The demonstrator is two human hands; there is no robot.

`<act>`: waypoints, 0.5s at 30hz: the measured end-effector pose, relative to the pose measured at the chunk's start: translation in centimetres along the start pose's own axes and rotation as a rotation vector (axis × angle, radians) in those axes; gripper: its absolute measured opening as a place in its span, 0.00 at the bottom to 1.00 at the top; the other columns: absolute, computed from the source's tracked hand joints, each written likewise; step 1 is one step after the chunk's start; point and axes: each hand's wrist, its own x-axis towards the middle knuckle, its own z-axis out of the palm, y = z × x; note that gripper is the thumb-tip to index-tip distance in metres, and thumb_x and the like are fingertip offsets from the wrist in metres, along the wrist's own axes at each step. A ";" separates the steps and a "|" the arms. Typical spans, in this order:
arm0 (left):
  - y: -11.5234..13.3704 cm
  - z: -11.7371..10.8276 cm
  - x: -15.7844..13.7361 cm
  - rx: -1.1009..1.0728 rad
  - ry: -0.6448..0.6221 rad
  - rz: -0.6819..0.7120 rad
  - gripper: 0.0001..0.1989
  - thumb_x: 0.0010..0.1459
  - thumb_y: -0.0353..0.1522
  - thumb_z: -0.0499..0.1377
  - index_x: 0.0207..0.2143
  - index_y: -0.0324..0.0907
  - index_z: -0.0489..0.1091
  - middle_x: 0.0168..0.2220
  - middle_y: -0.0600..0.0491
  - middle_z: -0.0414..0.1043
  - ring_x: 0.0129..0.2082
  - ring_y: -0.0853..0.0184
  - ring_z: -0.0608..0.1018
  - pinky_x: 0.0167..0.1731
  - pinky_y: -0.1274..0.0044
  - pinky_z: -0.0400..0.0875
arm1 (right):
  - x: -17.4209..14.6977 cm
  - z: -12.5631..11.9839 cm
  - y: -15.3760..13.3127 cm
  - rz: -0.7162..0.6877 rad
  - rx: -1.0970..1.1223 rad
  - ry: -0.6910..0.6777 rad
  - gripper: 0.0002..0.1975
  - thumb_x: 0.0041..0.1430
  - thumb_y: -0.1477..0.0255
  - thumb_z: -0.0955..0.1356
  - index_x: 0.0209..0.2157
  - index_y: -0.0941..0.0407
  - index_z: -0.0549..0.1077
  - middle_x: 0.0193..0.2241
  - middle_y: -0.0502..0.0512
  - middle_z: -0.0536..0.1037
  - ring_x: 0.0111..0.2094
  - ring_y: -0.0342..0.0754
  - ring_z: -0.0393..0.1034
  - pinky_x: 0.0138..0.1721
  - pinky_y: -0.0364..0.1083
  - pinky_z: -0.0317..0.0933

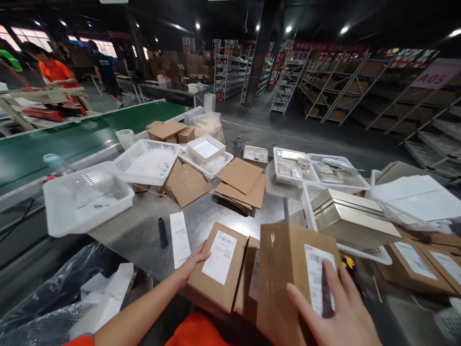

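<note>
1. My left hand (194, 259), lower centre of the frame, lies open with fingers on the left edge of a flat labelled box (219, 266).
2. That box lies flat, its long axis running from lower left to upper right, label upward.
3. My right hand (334, 312), lower right, presses open-palmed against an upright box (288, 269), whose label faces me.
4. A paper slip (179, 239) lies on the steel table (144, 230), centre left.
</note>
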 end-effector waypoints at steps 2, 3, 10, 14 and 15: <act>0.1 0.2 -0.1 -0.020 0.008 -0.010 0.54 0.42 0.43 0.71 0.67 0.42 0.51 0.48 0.46 0.77 0.44 0.56 0.79 0.41 0.72 0.71 | -0.6 1.9 -3.4 0.018 -0.163 -0.065 0.55 0.42 0.36 0.59 0.65 0.57 0.60 0.68 0.64 0.53 0.59 0.77 0.58 0.54 0.73 0.56; 0.2 0.3 -0.1 -0.029 0.012 -0.012 0.55 0.41 0.43 0.72 0.67 0.42 0.50 0.48 0.46 0.77 0.44 0.56 0.79 0.41 0.72 0.71 | -1.0 2.9 -4.5 0.016 -0.231 -0.066 0.54 0.45 0.36 0.58 0.64 0.58 0.61 0.67 0.67 0.54 0.57 0.79 0.58 0.51 0.74 0.57; 0.5 0.7 -0.2 -0.036 0.001 -0.013 0.57 0.39 0.44 0.72 0.68 0.43 0.49 0.50 0.45 0.76 0.46 0.53 0.79 0.42 0.70 0.72 | -2.0 5.6 -4.9 0.008 -0.277 0.044 0.54 0.49 0.34 0.52 0.64 0.59 0.61 0.65 0.73 0.55 0.53 0.80 0.58 0.42 0.74 0.59; 0.5 0.7 -0.3 -0.020 -0.031 -0.003 0.53 0.41 0.44 0.71 0.67 0.45 0.52 0.53 0.45 0.74 0.49 0.52 0.78 0.47 0.68 0.72 | -2.4 5.7 -6.1 0.041 -0.297 0.055 0.52 0.52 0.36 0.50 0.64 0.60 0.60 0.65 0.73 0.55 0.53 0.80 0.57 0.43 0.73 0.58; 0.4 0.6 -0.3 -0.020 -0.035 -0.002 0.51 0.42 0.44 0.71 0.66 0.46 0.53 0.54 0.46 0.74 0.51 0.52 0.78 0.48 0.68 0.72 | -2.6 5.8 -6.1 0.039 -0.292 0.040 0.52 0.53 0.37 0.49 0.65 0.59 0.60 0.66 0.72 0.54 0.55 0.80 0.55 0.44 0.74 0.58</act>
